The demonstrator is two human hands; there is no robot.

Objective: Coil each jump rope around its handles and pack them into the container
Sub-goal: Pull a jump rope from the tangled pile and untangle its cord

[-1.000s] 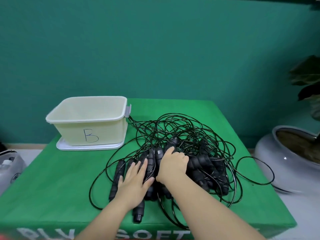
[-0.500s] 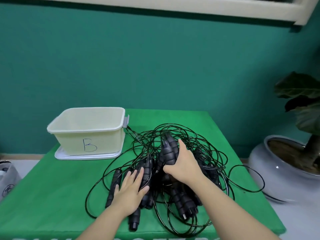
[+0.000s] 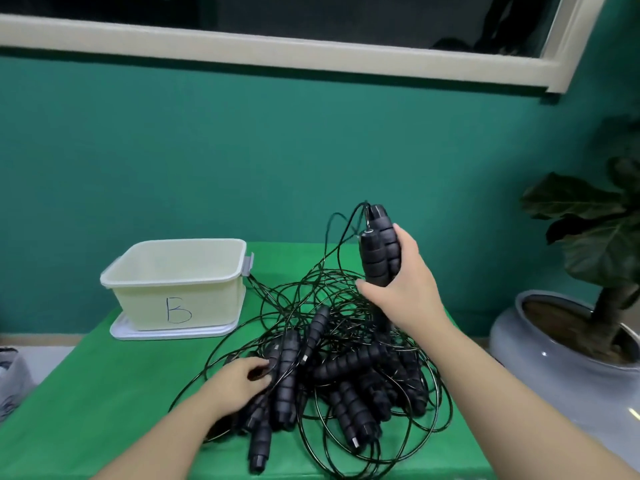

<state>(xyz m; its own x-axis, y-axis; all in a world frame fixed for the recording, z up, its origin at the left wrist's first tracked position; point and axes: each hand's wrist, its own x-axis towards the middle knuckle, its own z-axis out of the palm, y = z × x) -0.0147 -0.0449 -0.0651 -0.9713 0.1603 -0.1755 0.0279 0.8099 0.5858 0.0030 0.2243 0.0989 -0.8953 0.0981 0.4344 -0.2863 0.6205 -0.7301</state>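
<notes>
right hand (image 3: 407, 289) grips handle pair (image 3: 379, 252) upright above pile (image 3: 332, 368) | left hand (image 3: 239, 382) curled on pile handles | container (image 3: 173, 268) far-left, left hand nearer

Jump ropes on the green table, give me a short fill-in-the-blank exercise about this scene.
1. The right hand holds two black handles ____ the pile.
2. The cream container is marked with the letter ____.
3. The left hand rests on the rope pile, on the ____ tablecloth.

Missing words: above; B; green
</notes>
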